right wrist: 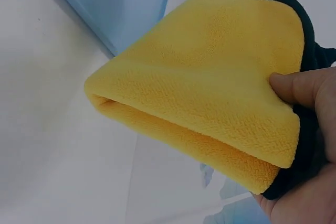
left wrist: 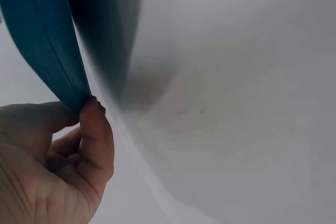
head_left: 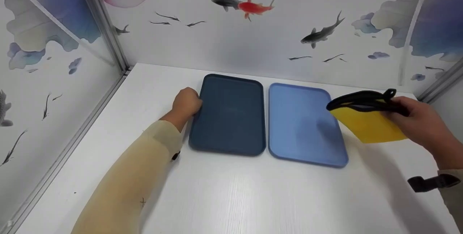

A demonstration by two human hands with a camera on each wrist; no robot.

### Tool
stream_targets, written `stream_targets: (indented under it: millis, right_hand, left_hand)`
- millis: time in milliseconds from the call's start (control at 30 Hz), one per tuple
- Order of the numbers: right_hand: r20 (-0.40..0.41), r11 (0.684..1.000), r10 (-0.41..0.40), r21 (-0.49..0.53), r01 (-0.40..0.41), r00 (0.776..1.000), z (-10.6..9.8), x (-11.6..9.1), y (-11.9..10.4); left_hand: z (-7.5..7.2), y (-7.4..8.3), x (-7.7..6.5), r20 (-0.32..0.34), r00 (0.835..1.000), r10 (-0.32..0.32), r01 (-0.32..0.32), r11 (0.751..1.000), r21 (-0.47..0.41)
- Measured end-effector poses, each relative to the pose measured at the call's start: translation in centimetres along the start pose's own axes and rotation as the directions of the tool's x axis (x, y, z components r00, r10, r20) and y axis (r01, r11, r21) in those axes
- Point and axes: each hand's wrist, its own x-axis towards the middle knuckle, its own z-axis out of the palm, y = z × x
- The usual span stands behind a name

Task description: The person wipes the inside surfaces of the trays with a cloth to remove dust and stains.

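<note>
My left hand (head_left: 187,103) pinches the left rim of a dark blue tray (head_left: 228,116). In the left wrist view, thumb and fingertips close on the rim of that tray (left wrist: 44,40), which stands tilted there over the white surface. My right hand (head_left: 421,123) grips a folded yellow cloth (head_left: 369,125) with a black border, held up to the right of a light blue tray (head_left: 304,125). Seen from the right wrist, the thumb presses on the fuzzy yellow side of the cloth (right wrist: 205,77), and its fold points away from the hand.
Both trays are side by side on a white table (head_left: 231,190), a narrow gap between them. Behind them rises a white panel (head_left: 253,46) printed with fish and petals. A similar panel (head_left: 39,93) with a metal frame edge closes off the left side.
</note>
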Motion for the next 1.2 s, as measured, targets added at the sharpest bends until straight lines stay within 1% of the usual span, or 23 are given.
stream_targets:
  millis: [167,233,300,433,533,733,833,933,1033,1100,1133,1200]
  right_hand:
    - [0.003,0.999,0.033,-0.006,-0.033,0.999,-0.2,0.8,0.9]
    - [-0.002,0.999,0.041,-0.012,-0.041,0.999,-0.3,1.1,1.2]
    - [-0.006,0.999,0.049,-0.023,-0.049,0.999,-0.3,1.4,1.5]
    - [-0.011,0.997,0.069,-0.045,-0.070,0.998,-0.3,2.2,1.8]
    - [-0.010,0.995,0.069,-0.067,-0.070,0.998,-0.2,2.9,2.0]
    - [-0.003,0.986,0.018,-0.163,-0.018,1.000,0.2,4.1,2.8]
    - [0.010,0.979,0.010,-0.204,-0.007,1.000,0.3,4.7,3.4]
    - [0.013,0.976,0.014,-0.218,-0.011,1.000,0.3,5.3,3.7]
    - [-0.008,0.976,0.001,-0.217,-0.002,1.000,0.6,5.5,3.9]
    - [-0.012,0.976,-0.027,-0.218,0.024,1.000,1.2,5.4,4.0]
    - [-0.005,0.973,-0.052,-0.225,0.049,0.999,1.5,5.4,4.1]
    - [0.028,0.966,-0.099,-0.238,0.102,0.995,2.3,5.1,4.4]
  left_hand:
    - [0.2,-0.2,-0.3,-0.036,0.999,0.023,-0.022,0.999,0.039]
    - [0.3,-0.3,-0.4,-0.037,0.999,0.025,-0.023,0.999,0.050]
    - [0.2,-0.3,-0.5,-0.026,0.999,0.022,-0.020,0.997,0.068]
    - [0.1,-0.2,-0.6,0.016,1.000,0.003,-0.004,0.996,0.085]
    - [0.1,-0.2,-0.7,0.027,1.000,0.006,-0.009,0.996,0.093]
    - [0.1,-0.1,-0.6,0.030,0.999,0.027,-0.031,0.992,0.120]
    - [0.2,0.0,-0.6,0.042,0.999,0.032,-0.037,0.991,0.132]
    - [0.1,0.0,-0.6,0.050,0.998,0.036,-0.043,0.989,0.145]
    - [0.0,0.0,-0.6,0.053,0.998,0.041,-0.048,0.988,0.145]
    - [0.0,-0.1,-0.6,0.056,0.998,0.043,-0.050,0.989,0.137]
    - [0.0,-0.1,-0.5,0.059,0.997,0.042,-0.049,0.990,0.132]
    - [-0.1,-0.2,-0.5,0.062,0.997,0.041,-0.049,0.991,0.125]
